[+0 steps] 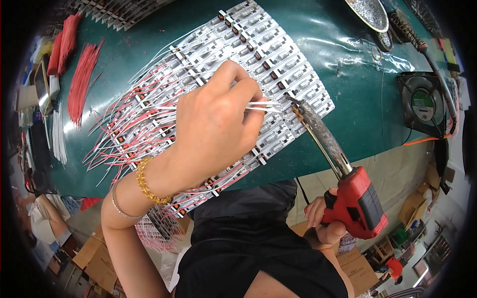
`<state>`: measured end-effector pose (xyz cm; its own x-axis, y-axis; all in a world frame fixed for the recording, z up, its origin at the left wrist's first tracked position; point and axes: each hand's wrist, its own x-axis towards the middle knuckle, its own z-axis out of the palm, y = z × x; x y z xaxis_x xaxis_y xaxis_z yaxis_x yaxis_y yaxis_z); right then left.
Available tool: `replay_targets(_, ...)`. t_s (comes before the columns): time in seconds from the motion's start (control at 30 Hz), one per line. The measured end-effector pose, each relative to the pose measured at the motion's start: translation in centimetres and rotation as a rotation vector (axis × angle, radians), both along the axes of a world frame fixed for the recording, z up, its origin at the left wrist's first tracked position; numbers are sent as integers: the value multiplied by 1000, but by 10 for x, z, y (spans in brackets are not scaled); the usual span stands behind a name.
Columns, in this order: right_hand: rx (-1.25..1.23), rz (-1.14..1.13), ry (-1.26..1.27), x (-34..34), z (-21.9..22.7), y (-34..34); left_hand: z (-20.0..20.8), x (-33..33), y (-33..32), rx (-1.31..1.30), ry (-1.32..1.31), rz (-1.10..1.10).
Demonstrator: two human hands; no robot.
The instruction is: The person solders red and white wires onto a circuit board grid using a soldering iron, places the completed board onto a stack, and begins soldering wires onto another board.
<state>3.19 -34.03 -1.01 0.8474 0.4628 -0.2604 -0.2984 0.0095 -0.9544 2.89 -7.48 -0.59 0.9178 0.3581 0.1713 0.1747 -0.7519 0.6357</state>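
Across a glossy dark-green work surface (343,119), a panel of white circuit boards (283,59) lies at a slant, with red and white leads trailing from its left part. Loose red wires (82,87) lie left of the panel, with a bundle of white wires (58,134) nearer the table's left end. Toward the right end stands a black fan (423,107) with a green centre label; a coiled metal holder (400,24) lies beyond it. Light-coloured floor shows past the near edge of the table.

Containers: a metal dish (358,20) at the upper right holds silvery, glinting matter, its nature not determinable. Cardboard boxes (97,260) stand on the floor at lower left, with others at lower right; their contents cannot be made out. Two other persons are partly visible, one at the left margin, one in red (395,268) at lower right.

Left hand (216,124): above the panel, thumb and forefinger pinched together on several white leads (266,105), whose ends point right. Right hand (323,218): fingers wrapped around the grip of a red-and-black soldering gun (357,203). Its tip is just beside the lead ends, over the panel; contact cannot be confirmed.
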Motion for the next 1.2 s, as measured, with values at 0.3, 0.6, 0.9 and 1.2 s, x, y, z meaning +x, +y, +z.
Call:
replay_targets(0.3, 22, -21, -59, -1, 9, -7, 5, -5, -7, -111, -14, -78)
replay_targets(0.6, -230, 59, -139, -15, -14, -41, -2, -1, -7, -32, -78, -73)
replay_targets(0.9, -5, 4, 38, -10, -3, -30, -6, -1, -9, -19, -97, -72)
replay_targets(1.2, -221, 45, -101, -10, -2, -26, -4, -2, -8, -24, -104, -69)
